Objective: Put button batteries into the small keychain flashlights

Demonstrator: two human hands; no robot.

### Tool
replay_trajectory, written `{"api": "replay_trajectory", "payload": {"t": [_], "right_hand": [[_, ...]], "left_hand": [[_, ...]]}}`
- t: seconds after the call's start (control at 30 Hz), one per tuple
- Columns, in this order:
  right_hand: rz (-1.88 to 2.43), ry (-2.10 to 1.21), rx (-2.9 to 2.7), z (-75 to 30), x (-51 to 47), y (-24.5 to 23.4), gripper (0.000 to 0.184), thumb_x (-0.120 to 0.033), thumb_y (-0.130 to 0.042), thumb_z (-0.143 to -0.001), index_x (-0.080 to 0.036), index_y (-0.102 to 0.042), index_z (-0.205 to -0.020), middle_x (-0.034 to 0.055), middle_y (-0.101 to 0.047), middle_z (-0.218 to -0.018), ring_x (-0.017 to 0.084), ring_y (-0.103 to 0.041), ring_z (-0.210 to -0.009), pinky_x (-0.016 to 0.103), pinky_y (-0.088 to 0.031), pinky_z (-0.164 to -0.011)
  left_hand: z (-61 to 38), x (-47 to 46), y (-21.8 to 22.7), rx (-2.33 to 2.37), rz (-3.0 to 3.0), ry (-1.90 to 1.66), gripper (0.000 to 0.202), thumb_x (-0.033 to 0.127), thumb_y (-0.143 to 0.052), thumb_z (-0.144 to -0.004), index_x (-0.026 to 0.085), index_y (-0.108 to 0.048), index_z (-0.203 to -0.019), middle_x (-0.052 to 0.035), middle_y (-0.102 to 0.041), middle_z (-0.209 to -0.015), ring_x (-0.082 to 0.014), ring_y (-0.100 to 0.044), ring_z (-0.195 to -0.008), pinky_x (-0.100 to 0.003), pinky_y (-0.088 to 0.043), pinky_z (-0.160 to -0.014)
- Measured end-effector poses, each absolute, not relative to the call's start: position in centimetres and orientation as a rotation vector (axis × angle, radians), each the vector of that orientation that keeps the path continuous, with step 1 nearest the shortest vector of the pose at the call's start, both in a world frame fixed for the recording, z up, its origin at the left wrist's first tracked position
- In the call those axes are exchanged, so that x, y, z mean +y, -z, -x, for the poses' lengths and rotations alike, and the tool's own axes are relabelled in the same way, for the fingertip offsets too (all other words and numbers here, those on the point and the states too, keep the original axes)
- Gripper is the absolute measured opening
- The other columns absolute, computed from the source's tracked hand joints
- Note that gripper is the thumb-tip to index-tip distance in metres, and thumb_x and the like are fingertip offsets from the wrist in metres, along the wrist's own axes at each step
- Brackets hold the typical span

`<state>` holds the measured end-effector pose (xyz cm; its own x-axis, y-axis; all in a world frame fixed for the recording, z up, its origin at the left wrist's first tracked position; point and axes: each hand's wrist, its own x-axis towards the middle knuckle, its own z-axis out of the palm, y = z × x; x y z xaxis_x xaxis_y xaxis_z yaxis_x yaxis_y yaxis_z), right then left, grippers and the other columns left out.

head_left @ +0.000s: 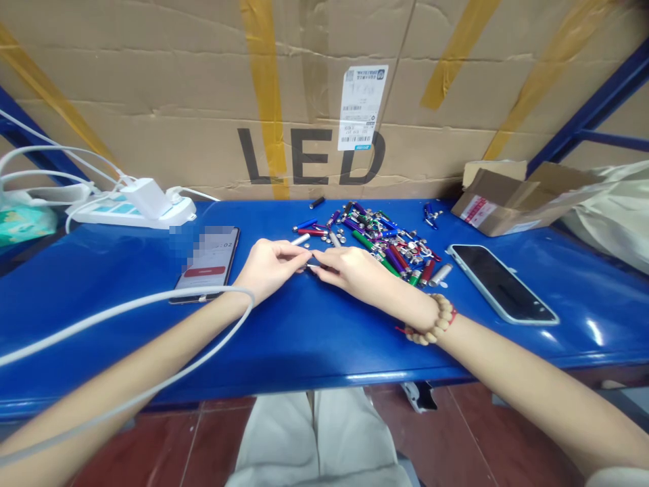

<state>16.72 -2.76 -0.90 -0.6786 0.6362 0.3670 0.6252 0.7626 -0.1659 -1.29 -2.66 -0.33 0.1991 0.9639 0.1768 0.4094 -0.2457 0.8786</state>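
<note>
I see a glossy blue counter (314,338) running from left to right. At the far left lies a white power strip (126,211) with a charger (147,196) plugged in. Just right of it and nearer lies a phone (207,265), screen lit. A white cable (126,311) loops over the near left. Far of centre sits a pile of tubes (385,240) in mixed colours, with one black tube (317,202) apart behind it. On the right lies a dark phone (501,281), face up and angled. Behind it sits an open box (512,203), with a white bag (613,210) at the far right.
</note>
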Motion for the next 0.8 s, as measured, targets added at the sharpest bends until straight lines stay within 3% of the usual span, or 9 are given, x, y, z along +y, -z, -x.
{"api": "replay_trajectory", "payload": {"t": [0.23, 0.57, 0.8], "right_hand": [[1.051, 0.131, -2.587, -16.4, -3.1, 1.5, 0.019, -0.026, -0.045, -0.09, -0.013, -0.055, -0.08, 0.0032, -0.053, -0.067, 0.012, -0.044, -0.055, 0.025, -0.03, -0.054], [0.917, -0.015, -2.475, -16.8, -2.1, 2.3, 0.024, -0.024, -0.039, -0.092, -0.012, -0.056, -0.081, 0.0042, -0.053, -0.07, 0.012, -0.047, -0.061, 0.024, -0.036, -0.06], [0.834, 0.068, -2.31, -16.8, -2.0, 2.2, 0.023, -0.026, -0.041, -0.091, -0.011, -0.059, -0.086, 0.0071, -0.058, -0.074, 0.014, -0.052, -0.065, 0.025, -0.043, -0.064]], "left_hand": [[1.2, -2.8, 0.6, 1.291, -1.917, -0.977, 0.024, 0.032, -0.06, -0.074, 0.012, -0.074, -0.073, -0.0039, -0.071, -0.072, -0.016, -0.065, -0.065, -0.021, -0.05, -0.062], [0.8, -2.6, 0.4, 1.235, -1.513, -0.97, 0.029, 0.033, -0.071, -0.065, 0.009, -0.073, -0.081, -0.0075, -0.073, -0.076, -0.0166, -0.066, -0.067, -0.027, -0.054, -0.07], [0.5, -3.1, -0.6, 1.158, -1.236, -1.013, 0.043, 0.026, -0.082, -0.051, 0.008, -0.071, -0.088, -0.0075, -0.072, -0.08, -0.0145, -0.066, -0.072, -0.024, -0.054, -0.075]]}}
